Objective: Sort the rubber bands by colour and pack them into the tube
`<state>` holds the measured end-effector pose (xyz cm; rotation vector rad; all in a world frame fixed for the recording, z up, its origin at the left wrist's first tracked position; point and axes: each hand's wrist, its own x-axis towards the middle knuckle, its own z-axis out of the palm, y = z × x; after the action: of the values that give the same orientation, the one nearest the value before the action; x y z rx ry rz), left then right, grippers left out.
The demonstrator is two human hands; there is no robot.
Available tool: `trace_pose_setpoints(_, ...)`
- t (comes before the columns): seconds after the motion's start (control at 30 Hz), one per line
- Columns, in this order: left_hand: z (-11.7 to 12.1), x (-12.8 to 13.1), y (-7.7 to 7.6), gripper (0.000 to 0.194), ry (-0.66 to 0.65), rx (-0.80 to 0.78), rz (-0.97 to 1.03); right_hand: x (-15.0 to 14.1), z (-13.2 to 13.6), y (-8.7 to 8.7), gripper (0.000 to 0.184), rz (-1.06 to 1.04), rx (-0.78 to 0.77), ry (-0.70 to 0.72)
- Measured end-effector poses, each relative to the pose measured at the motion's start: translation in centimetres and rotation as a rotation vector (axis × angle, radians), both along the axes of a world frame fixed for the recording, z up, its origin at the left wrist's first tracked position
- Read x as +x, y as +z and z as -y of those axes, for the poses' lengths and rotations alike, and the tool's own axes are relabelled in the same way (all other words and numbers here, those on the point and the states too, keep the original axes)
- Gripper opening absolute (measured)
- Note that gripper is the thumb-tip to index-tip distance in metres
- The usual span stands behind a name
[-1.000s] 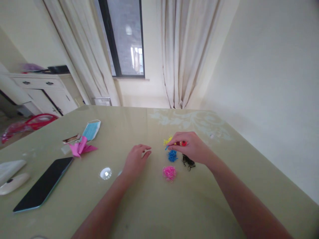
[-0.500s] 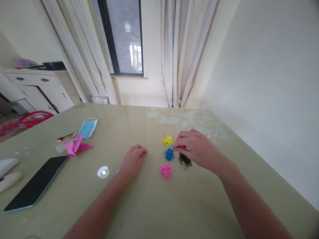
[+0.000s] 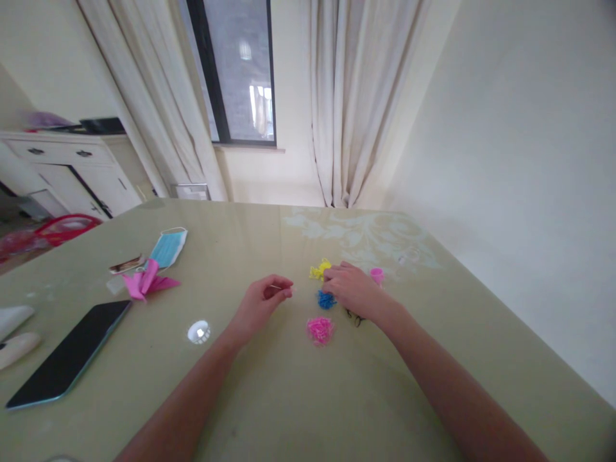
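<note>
Small heaps of what look like tiny rubber bands lie on the table: a yellow heap (image 3: 318,269), a blue heap (image 3: 325,299), a pink heap (image 3: 320,330) and a black heap (image 3: 357,318) mostly covered by my right wrist. My right hand (image 3: 353,287) is closed, its fingertips lowered between the yellow and blue heaps; what they pinch, if anything, is hidden. To the left of the heaps, my left hand (image 3: 269,298) has thumb and forefinger pinched together on a thin pale thing too small to name. Beyond my right wrist stands a small pink cup-like piece (image 3: 376,275).
Left on the table (image 3: 269,398) are a shiny white round object (image 3: 199,332), a dark tablet (image 3: 72,353), a pink folded-paper piece (image 3: 148,281) and a blue face mask (image 3: 169,249). A wall (image 3: 529,192) borders the right side.
My right hand has moved left and down onto the yellow and blue heaps, uncovering the pink cup-like piece. My left hand has turned and lifted slightly, showing its pinched thumb and forefinger.
</note>
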<state>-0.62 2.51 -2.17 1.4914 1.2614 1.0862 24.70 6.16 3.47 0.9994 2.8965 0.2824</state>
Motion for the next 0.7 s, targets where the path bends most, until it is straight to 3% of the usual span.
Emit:
trace_pose_setpoints(0.23, 0.6, 0.1, 0.9, 0.04, -0.054, -0.082, 0.208, -0.6, 1.3, 1.2, 0.01, -0.184, -0.026, -0.048)
trace_pose_setpoints(0.37, 0.7, 0.1, 1.0, 0.039, -0.106, -0.083, 0.249, -2.1, 2.7, 1.8, 0.025, -0.337, -0.064, -0.018)
trace_pose_setpoints(0.57, 1.0, 0.3, 1.1, 0.036, -0.213, -0.088, 0.218, -2.9, 3.1, 1.2, 0.016, -0.368, -0.065, 0.016)
trace_pose_setpoints(0.7, 0.7, -0.4, 1.3, 0.037, -0.196, -0.056, 0.104, -2.3, 3.2, 2.3, 0.017, -0.447, -0.132, -0.003)
